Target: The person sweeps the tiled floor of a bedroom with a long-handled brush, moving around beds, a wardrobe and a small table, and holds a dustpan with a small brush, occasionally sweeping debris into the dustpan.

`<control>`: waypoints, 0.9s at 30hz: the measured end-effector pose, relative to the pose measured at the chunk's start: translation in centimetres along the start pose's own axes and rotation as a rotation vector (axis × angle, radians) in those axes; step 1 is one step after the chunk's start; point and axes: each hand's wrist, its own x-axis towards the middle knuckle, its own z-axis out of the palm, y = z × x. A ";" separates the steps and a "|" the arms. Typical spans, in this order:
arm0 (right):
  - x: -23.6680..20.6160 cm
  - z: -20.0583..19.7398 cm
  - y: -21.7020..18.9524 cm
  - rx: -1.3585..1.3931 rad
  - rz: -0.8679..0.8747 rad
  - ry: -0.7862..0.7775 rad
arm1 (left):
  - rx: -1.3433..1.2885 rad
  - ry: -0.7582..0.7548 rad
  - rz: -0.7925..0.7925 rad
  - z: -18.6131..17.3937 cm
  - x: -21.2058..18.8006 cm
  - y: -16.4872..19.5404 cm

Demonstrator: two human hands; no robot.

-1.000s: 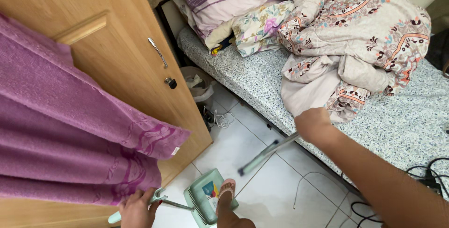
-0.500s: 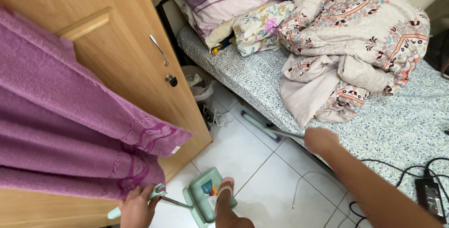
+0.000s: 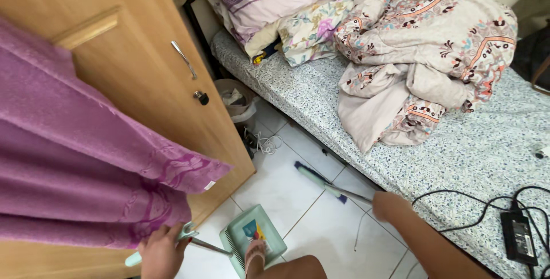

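My left hand (image 3: pixel 160 250) grips the long handle of a pale green dustpan (image 3: pixel 252 239) that rests on the white tiled floor, close to my bare foot (image 3: pixel 255 253). My right hand (image 3: pixel 388 205) is closed on the metal handle of a broom (image 3: pixel 321 180), whose green and blue head lies on the tiles beside the bed, under its edge. Both hands sit low near the bottom of the view.
A wooden wardrobe door (image 3: pixel 143 84) with purple cloth (image 3: pixel 86 164) draped over it stands at left. A small bin (image 3: pixel 238 104) sits between wardrobe and bed. The bed (image 3: pixel 458 147) holds pillows, a crumpled floral blanket (image 3: pixel 424 44), black cables and a charger (image 3: pixel 518 233).
My right hand has drawn back from the blanket's edge down towards me, pulling the broom out along the floor. My left hand stays on the dustpan handle.
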 end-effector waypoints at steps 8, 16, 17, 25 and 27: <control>3.1 6.0 -0.4 -0.073 -0.250 -0.124 | -0.061 0.017 0.013 0.0 -0.4 -0.5; 1.2 8.9 -7.7 -0.505 -0.669 -0.175 | -0.048 0.009 0.005 -0.4 -1.7 -0.6; 0.3 9.4 -8.4 -0.543 -0.711 -0.191 | -0.067 0.025 0.009 -0.4 -1.8 -0.6; -7.2 7.3 -9.9 -0.534 -1.084 -0.198 | -0.167 0.134 0.051 -1.2 -2.3 -0.7; -8.8 5.3 -8.5 0.189 -0.476 -0.372 | -0.200 0.149 0.069 -1.3 -2.9 -1.2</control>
